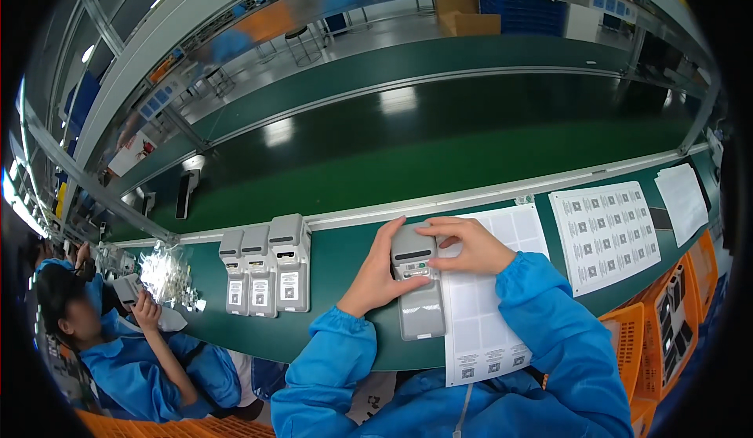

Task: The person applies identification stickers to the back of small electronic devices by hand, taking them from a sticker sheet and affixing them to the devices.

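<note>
A grey handheld terminal (422,312) lies on the green bench in front of me, its small recess with electronic parts uncovered. My left hand (378,275) is closed around its left side, fingers at the top edge and thumb across the middle. My right hand (474,246) grips its upper right, with the index finger on the top and the thumb beside the recess. Whether a small piece sits under the right fingertips is hidden. Partly beneath my right forearm is a sheet of labels (463,312), mostly peeled, with a few printed labels left along its near edge.
Three similar terminals (259,269) with white labels stand to the left, near a heap of clear plastic bags (166,275). A fuller label sheet (604,230) lies right. Orange crates (627,344) stand lower right. Beyond runs a green conveyor (376,156). A co-worker (145,359) holds a device at left.
</note>
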Available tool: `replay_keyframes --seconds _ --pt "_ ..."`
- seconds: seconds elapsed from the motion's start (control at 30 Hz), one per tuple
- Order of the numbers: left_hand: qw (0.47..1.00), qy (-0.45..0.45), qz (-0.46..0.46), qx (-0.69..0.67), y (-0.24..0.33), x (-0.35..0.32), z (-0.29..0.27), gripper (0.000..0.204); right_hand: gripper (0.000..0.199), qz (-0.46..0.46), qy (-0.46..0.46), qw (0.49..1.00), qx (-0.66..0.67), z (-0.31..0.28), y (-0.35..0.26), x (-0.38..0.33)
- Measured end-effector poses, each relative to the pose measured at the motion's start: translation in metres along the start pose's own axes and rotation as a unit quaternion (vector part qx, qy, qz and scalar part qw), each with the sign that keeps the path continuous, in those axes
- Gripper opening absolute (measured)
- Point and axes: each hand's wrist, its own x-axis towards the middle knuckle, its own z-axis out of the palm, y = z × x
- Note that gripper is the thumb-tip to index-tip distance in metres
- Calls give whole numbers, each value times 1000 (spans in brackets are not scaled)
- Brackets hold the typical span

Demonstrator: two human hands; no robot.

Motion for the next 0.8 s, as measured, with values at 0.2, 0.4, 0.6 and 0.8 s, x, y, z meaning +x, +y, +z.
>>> replay_keyframes --seconds 0.2,0.4,0.6,0.8 --pt "1000 -2 1 2 2 0 -2 114 63 -12 6 1000 -19 2 3 0" --pt "996 19 54 63 5 -1 -2 91 69 -35 24 999 -10 6 10 0" --pt "978 20 131 163 19 3 -5 32 71 -53 7 999 -6 1 15 -3" --pt "959 14 182 218 24 12 -10 21 69 -43 -4 999 1 2 13 -2"
